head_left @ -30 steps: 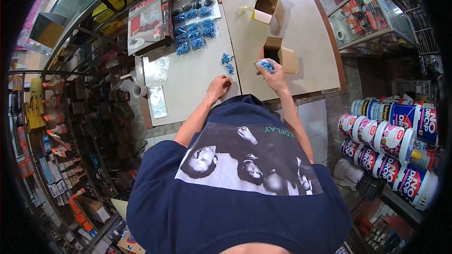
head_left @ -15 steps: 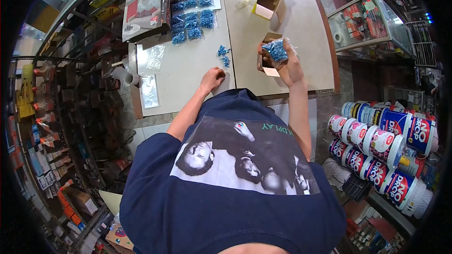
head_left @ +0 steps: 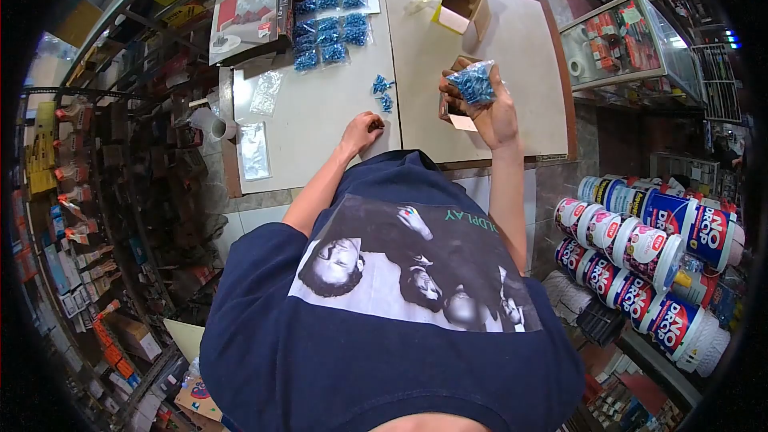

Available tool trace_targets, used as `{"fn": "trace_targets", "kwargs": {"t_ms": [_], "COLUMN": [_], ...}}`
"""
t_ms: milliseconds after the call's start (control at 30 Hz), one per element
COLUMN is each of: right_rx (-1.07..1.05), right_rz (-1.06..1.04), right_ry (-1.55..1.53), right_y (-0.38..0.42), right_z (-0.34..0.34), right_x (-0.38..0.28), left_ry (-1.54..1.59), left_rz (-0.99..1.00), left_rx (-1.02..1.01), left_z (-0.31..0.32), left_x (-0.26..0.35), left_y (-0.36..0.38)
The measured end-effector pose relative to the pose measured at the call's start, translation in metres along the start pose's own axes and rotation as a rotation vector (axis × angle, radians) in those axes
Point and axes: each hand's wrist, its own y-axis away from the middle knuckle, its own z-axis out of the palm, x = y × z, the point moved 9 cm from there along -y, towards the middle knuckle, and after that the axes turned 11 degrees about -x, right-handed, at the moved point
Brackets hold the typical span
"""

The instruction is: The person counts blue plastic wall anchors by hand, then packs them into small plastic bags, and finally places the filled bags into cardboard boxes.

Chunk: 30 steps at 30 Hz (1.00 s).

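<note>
In my right hand (head_left: 499,118) is a small clear plastic bag (head_left: 474,84) full of little blue pieces, too small to name surely. My fingers are closed around it, above an open cardboard box (head_left: 462,122) that they partly cover. My left hand (head_left: 364,132) rests on the table near its front edge, fingers curled in; whatever may be inside them is hidden. Just beyond it lies a small loose pile of blue pieces (head_left: 383,92). Rows of filled bags (head_left: 329,32) with blue pieces lie farther back, with darker ones behind.
A second open box (head_left: 465,6) stands at the back right of the table (head_left: 520,112). Clear empty bags (head_left: 254,150) lie at the left, and a large printed box (head_left: 248,16) behind them. Paint buckets (head_left: 640,252) are stacked to the right; a glass case (head_left: 612,40) stands beyond.
The bag in my right hand has turned a little, showing more of its flat face. My left hand stays in place. The view has shifted slightly.
</note>
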Motion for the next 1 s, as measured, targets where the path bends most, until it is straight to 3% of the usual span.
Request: {"fn": "trace_targets", "kwargs": {"t_ms": [267,433,500,533,600,633,700,800,900,967,1000], "right_rx": [-0.017,0.028,0.098,0.096,0.111,0.135,0.158,0.245,0.254,0.154,0.152], "right_rz": [-0.023,-0.056,-0.089,-0.086,-0.135,-0.135,-0.192,-0.268,-0.386,-0.135,-0.131], "right_ry": [0.078,0.312,0.395,0.392,0.437,0.518,0.641,0.786,0.978,0.697,0.697], "right_y": [0.000,-0.001,-0.001,-0.002,-0.003,-0.004,-0.007,-0.006,-0.001,-0.005,-0.005], "right_z": [0.006,0.005,0.004,0.004,0.005,0.009,0.014,0.017,0.025,0.026,0.023], "right_x": [-0.003,0.000,0.007,0.015,0.021,0.019,0.016,0.010,-0.006,0.001,0.000], "left_ry": [0.023,0.038,0.398,0.398,0.939,0.937,1.245,1.448,1.362,1.336,1.306], "left_rz": [-0.014,-0.013,-0.038,-0.043,0.181,0.179,0.244,0.252,0.363,0.288,0.213], "left_rx": [-0.007,0.092,0.028,0.028,-0.120,-0.115,-0.163,-0.068,-0.176,-0.128,-0.082], "left_z": [0.003,-0.014,-0.018,-0.023,-0.022,-0.022,-0.020,-0.017,-0.025,-0.031,-0.036], "left_x": [-0.008,0.033,0.069,0.088,0.135,0.143,0.159,0.145,0.136,0.136,0.137], "left_y": [-0.002,-0.008,-0.017,-0.020,-0.028,-0.030,-0.032,-0.034,-0.037,-0.032,-0.028]}}
